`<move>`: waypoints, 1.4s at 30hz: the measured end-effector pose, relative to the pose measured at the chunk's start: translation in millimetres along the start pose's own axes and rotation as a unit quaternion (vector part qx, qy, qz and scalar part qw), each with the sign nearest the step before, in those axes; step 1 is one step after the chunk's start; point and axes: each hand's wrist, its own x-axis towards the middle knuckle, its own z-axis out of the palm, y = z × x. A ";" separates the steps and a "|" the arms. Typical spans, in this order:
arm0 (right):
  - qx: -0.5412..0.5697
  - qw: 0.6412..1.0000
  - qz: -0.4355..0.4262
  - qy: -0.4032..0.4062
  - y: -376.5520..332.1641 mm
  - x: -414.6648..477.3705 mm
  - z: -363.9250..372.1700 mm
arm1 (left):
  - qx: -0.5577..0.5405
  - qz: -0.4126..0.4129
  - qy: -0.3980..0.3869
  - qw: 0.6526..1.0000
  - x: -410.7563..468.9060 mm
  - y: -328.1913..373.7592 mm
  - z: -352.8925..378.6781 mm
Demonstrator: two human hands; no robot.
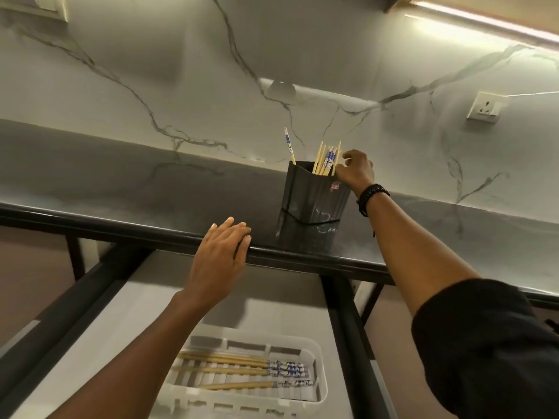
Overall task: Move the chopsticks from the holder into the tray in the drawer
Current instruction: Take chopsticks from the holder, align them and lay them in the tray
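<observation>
A black ribbed holder (314, 201) stands on the dark counter near its front edge. Several wooden chopsticks (325, 158) with blue-and-white ends stick up from it, and one (289, 145) leans apart at the left. My right hand (355, 169) is at the holder's right rim, its fingertips pinching the bunch of chopsticks. My left hand (222, 255) rests flat with straight fingers on the counter's front edge. Below, in the pulled-out drawer, a white slotted tray (322, 358) holds several chopsticks (242, 368) lying lengthwise.
The marble-patterned wall rises behind the counter, with a socket (484, 106) at the right and a light strip (484, 21) above. The drawer's dark side rails (344, 322) run toward me on both sides of the tray.
</observation>
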 end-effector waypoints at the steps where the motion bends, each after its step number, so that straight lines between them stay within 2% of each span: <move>1: -0.010 1.000 0.014 -0.016 -0.9 6.4 0.7 | 0.009 -0.002 0.001 1.000 1.9 -1.8 1.6; 5: -0.042 0.996 0.048 -0.064 -5.7 25.6 5.5 | 0.053 0.010 0.027 0.998 10.9 -5.7 7.7; 10: -0.059 0.994 0.049 -0.080 -13.7 47.6 18.1 | 0.081 0.017 0.054 0.995 25.7 -6.0 14.4; 15: -0.027 0.989 0.096 -0.110 -15.1 66.3 30.1 | 0.113 0.021 0.052 0.992 32.4 -6.0 24.7; 20: -0.021 0.994 0.081 -0.072 -11.9 78.2 41.0 | 0.129 0.017 0.058 0.990 35.4 -5.9 28.2; 28: -0.085 0.996 0.005 0.012 -25.3 78.2 56.7 | 0.129 0.014 0.065 0.989 35.1 -5.2 29.4; 35: -0.041 0.996 0.004 -0.085 -31.1 77.4 69.3 | 0.129 0.013 0.069 0.989 34.4 -4.7 29.9; 42: 0.034 0.992 0.044 -0.115 -35.2 78.2 62.4 | 0.136 0.005 0.060 0.989 34.8 -6.8 31.2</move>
